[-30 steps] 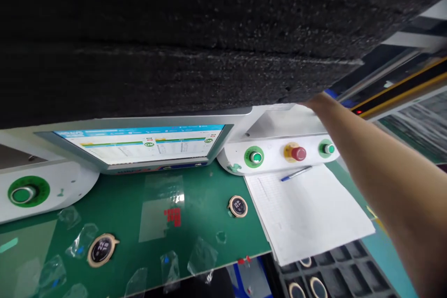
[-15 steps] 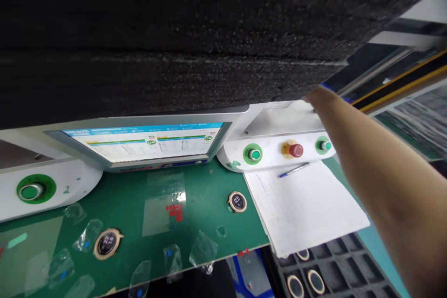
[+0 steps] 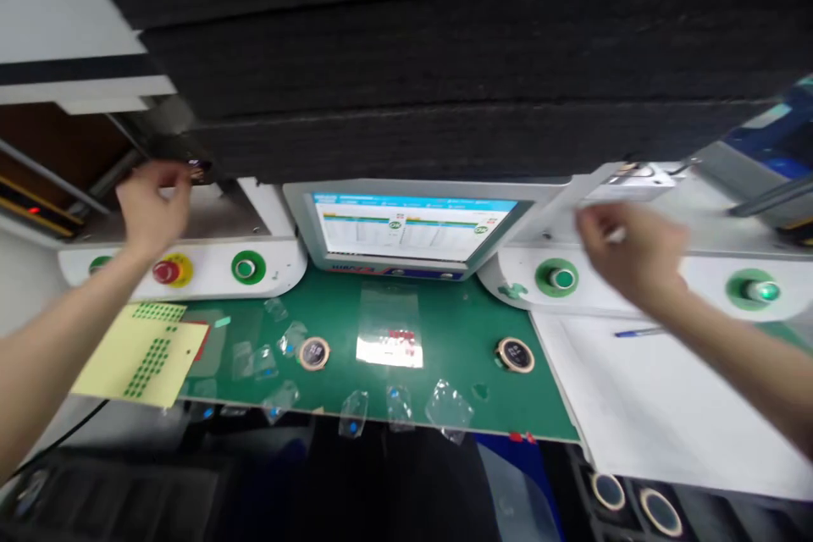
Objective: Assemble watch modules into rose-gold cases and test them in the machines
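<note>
- Above the red stop button (image 3: 166, 271), the left hand (image 3: 151, 207) is reaching, grip loosely apart, holding nothing.
- Beside the green button (image 3: 557, 278), the right hand (image 3: 626, 247) is hovering blurred; cannot tell its grip.

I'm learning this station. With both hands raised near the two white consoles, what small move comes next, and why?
Probably lower the left hand to the left console's green button and the right hand to the right console's green button: each hand hovers just above and beside one.
</note>
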`<action>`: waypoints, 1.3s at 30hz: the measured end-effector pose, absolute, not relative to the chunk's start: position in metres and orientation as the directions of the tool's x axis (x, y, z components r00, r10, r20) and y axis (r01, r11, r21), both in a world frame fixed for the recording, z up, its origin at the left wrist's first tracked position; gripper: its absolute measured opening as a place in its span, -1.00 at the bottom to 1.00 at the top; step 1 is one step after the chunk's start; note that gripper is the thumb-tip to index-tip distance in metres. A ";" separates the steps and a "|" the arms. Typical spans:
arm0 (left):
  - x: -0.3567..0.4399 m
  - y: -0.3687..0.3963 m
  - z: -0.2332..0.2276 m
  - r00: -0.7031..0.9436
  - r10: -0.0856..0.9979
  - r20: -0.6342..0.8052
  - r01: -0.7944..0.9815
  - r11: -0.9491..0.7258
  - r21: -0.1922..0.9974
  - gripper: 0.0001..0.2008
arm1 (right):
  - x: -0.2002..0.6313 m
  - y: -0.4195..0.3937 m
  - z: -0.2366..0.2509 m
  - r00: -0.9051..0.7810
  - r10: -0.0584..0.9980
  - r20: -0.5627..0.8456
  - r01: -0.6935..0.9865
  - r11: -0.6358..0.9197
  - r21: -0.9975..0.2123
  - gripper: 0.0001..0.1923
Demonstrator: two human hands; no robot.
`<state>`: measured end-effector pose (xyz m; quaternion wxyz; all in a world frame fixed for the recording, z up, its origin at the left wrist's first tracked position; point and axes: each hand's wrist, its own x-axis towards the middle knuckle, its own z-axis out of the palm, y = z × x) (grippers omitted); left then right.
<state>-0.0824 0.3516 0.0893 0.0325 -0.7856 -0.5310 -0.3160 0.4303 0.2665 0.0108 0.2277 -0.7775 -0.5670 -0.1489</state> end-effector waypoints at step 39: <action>0.027 0.031 0.055 0.285 0.934 -0.215 -0.102 0.252 0.962 -0.81 | 0.176 0.002 0.033 0.334 0.918 0.215 -0.236 0.302 -0.923 -0.83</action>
